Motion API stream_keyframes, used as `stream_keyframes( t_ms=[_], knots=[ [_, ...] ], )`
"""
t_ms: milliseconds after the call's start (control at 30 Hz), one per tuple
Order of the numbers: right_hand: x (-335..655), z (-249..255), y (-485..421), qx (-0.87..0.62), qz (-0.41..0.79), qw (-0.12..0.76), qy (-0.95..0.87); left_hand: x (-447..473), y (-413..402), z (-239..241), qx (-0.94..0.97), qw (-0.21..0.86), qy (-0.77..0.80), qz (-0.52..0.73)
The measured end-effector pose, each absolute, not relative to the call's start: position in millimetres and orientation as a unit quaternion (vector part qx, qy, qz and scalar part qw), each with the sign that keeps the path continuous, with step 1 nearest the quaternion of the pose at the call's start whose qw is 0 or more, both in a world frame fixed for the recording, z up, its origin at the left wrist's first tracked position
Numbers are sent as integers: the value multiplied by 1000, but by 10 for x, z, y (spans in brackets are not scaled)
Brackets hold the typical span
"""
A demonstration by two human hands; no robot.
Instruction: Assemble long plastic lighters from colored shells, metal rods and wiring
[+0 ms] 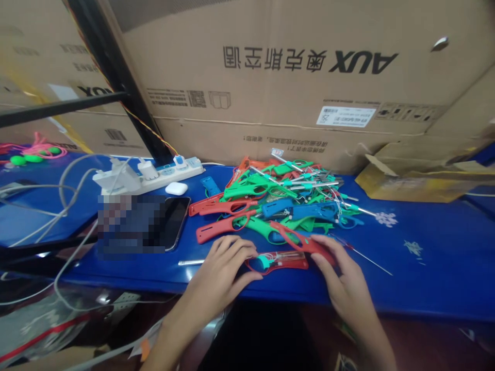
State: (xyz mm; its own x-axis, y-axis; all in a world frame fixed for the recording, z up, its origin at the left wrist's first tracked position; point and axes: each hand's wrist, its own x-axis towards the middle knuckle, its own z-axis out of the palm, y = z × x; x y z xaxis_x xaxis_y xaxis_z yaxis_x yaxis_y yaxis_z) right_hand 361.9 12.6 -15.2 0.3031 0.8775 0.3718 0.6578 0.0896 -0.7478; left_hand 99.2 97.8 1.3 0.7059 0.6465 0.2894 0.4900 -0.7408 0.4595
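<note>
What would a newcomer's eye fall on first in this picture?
Probably the heap of red, green and blue lighter parts on the blue table. In front of it, the right hand holds a red shell and the left hand an open casing. Behind stands a carton with upside-down print.

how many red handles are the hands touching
2: the nearer red handle in the left hand, and the farther red handle in the right hand; others may be hidden.
</note>
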Motion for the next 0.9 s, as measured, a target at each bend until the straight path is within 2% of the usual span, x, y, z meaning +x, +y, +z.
stream_keyframes(
  t_ms=[167, 367, 733, 900],
  knots=[
    [3601, -200, 130, -687, 112, 463, -549, 997, 993, -7, 896, 180, 325, 244],
    [3529, -102, 155, -643, 43, 422, -638, 997, 981, -34, 888, 179, 329, 268],
    [3474, -15, 68, -581, 79, 362, -725, 1003, 975, -65, 879, 159, 327, 309],
    [3375, 61, 160, -547, 151, 370, -735, 994, 983, -39, 886, 142, 314, 310]
  ],
)
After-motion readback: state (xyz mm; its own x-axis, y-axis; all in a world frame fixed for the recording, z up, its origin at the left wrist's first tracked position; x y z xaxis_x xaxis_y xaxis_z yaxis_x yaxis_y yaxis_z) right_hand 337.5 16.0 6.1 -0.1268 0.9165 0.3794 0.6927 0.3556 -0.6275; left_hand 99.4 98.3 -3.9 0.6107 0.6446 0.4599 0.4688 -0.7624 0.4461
